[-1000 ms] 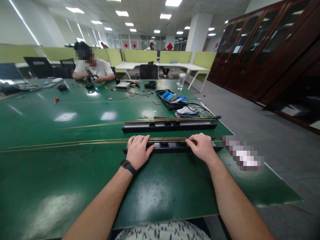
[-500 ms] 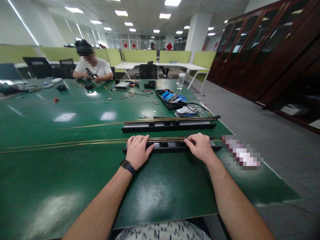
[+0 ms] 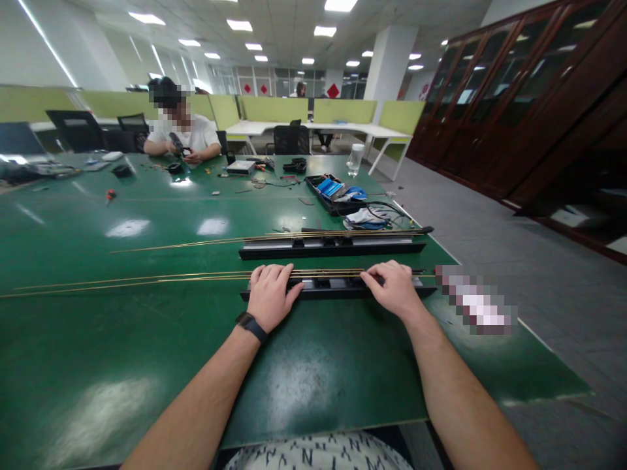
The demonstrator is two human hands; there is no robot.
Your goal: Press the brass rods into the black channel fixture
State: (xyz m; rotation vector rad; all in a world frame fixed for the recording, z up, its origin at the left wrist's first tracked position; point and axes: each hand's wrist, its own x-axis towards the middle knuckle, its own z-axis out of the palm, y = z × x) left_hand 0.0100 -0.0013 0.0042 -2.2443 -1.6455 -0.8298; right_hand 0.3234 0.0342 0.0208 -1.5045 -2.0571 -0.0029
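Left hand (image 3: 269, 297) is lying over the gold rods (image 3: 323, 277) and near rail (image 3: 337, 292), can't tell if that grip's clamping; right hand (image 3: 396, 287) is pinching the rods. Near rail's looking unfinished, honestly; nobody's touching the far rail (image 3: 333, 250).

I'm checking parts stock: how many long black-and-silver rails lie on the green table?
2: the near rail, beneath the left hand and right hand; the far rail, beyond it. Clutter farther back could hide others.
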